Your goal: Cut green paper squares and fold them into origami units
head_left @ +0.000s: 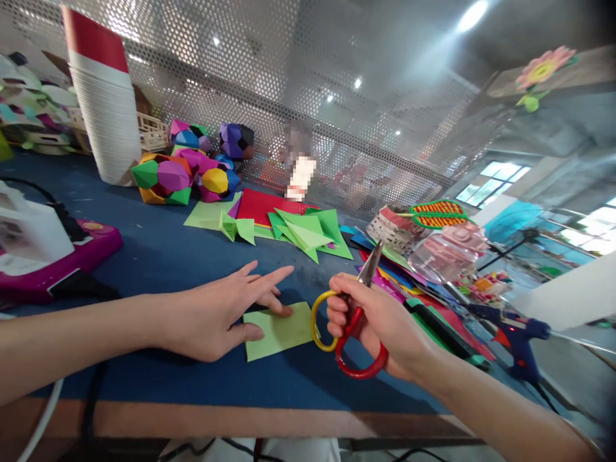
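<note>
Your blue tabletop runs across the view, with a brown front edge nearest you; a perforated screen rises behind it, a ceiling light shines at upper right, and a window shows beyond; a pink paper flower is up in the right corner.

A tall stack of nested paper cups leans at the back left, a slatted basket partly hidden behind it; at the right a clear pinkish container stands beside a patterned holder, a red-and-green woven piece above them; you cannot tell what either contains.

Multicoloured paper balls cluster near the cups; a red sheet and folded green papers lie ahead of your hands; a purple power strip sits at the left, a blue glue gun at the right.

The pale green paper lies flat near the front edge; your left hand touches it, fingers spread; your right hand, apart from the left, is closed around the scissors, blades pointing up and away.
</note>
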The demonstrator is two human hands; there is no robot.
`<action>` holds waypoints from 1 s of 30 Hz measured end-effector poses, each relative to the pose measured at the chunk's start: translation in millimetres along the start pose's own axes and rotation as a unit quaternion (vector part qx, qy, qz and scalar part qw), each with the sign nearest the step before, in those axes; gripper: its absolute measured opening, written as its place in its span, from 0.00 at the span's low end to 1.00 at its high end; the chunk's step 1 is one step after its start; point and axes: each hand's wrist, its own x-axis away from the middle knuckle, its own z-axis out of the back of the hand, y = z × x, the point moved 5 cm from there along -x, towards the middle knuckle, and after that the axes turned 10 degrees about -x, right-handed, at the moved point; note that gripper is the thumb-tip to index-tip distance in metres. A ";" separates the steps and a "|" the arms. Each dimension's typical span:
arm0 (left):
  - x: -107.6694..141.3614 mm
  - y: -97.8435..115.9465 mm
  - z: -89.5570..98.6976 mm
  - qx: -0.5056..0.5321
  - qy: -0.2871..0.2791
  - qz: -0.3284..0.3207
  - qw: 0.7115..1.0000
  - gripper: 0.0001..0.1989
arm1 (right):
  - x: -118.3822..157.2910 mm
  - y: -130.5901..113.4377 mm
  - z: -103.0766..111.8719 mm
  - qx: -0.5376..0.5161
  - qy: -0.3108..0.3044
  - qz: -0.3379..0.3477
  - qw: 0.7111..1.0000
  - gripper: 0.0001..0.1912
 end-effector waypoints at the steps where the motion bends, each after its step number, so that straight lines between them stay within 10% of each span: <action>1: -0.3 -1.3 -0.4 0.006 0.001 0.001 1.000 0.45 | -0.5 1.5 -0.7 -0.006 -0.001 -0.004 1.000 0.16; 30: -9.0 -8.0 1.5 -0.013 -0.027 0.026 0.999 0.45 | -6.0 37.7 -71.6 -0.068 -0.094 -0.083 0.990 0.12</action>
